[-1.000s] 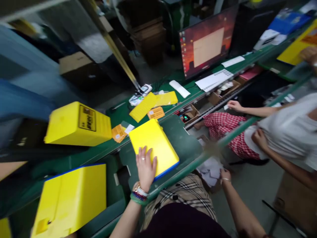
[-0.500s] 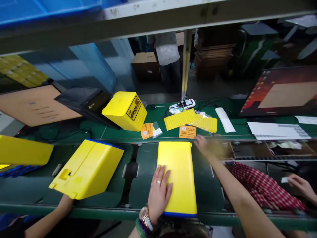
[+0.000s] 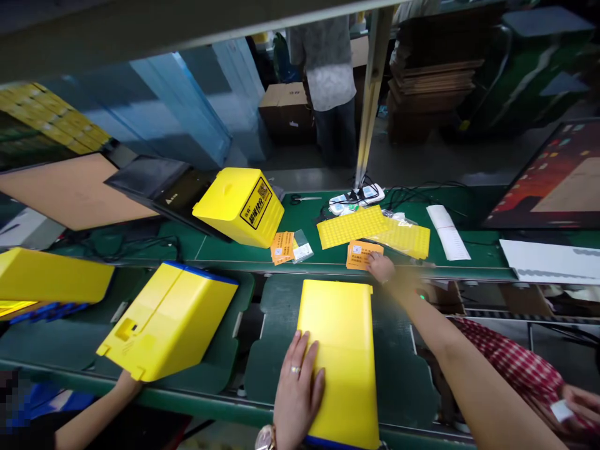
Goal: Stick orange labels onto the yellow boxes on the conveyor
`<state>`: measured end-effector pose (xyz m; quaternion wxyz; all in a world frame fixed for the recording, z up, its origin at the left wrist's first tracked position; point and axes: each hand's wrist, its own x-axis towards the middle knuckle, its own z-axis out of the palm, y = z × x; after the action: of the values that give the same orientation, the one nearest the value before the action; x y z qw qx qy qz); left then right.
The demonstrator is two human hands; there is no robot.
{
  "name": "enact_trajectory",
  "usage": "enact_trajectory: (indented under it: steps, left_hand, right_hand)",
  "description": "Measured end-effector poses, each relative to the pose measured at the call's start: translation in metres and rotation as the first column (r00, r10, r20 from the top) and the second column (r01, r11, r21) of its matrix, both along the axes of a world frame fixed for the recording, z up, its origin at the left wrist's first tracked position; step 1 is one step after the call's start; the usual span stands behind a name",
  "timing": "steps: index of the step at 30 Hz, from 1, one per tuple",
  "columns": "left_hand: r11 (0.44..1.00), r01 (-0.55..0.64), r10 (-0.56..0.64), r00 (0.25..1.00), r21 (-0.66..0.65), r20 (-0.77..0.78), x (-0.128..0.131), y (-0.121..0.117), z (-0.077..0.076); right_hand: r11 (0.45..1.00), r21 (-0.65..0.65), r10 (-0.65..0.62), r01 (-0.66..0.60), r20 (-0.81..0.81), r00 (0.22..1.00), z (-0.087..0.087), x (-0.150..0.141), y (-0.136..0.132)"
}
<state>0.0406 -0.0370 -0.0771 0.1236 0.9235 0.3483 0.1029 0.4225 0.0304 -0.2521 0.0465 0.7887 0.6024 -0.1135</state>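
Observation:
My left hand lies flat along the left side of a yellow box with a blue lower edge, which rests on a dark green conveyor plate. Its fingers are stretched out, and a ring and a wristwatch show on it. Beyond the box, my right hand has its fingers bunched at the right edge of a small stack of orange cards. My fingertips touch the top orange card; the thumb is hard to see and the wrist is blurred. Yellow bubbled sheets lie just behind the cards.
A second yellow box stands at left, a co-worker's hand beneath it. More orange cards lie beside a lidded yellow box. Scissors, a power strip and monitors line the bench. Another person's hand is at right.
My right hand has moved from beside the orange cards onto their right edge. My left hand stays on the yellow box. The camera view has shifted slightly.

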Motion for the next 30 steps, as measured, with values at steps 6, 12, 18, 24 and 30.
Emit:
enact_trajectory:
  steps: [6, 12, 18, 24, 30]
  left_hand:
    - [1.0, 0.015, -0.015, 1.0, 0.003, 0.004, 0.002, 0.003, -0.003]
    - [0.999, 0.037, -0.037, 0.999, -0.004, 0.039, -0.003, 0.006, -0.007]
    - [0.948, -0.146, 0.224, 0.937, -0.282, 0.268, 0.005, 0.003, 0.009]
    - [0.62, 0.023, 0.626, 0.588, -0.784, 0.512, 0.048, 0.001, 0.091]
    - [0.518, 0.159, 0.703, 0.481, -0.841, 0.524, 0.03, -0.01, 0.117]
  right_hand:
    - [0.996, -0.054, 0.065, -0.072, -0.118, 0.991, 0.013, -0.01, 0.01]
    - [0.999, 0.012, -0.041, 0.044, -0.142, 0.989, 0.046, -0.007, 0.01]
    - [0.946, 0.321, -0.036, 0.053, -0.056, 0.998, 0.128, -0.037, -0.014]
    - [0.445, 0.835, 0.328, -0.324, 0.185, 0.926, 0.211, -0.121, -0.097]
    - [0.486, 0.86, 0.41, -0.157, -0.065, 0.91, 0.238, -0.186, -0.151]
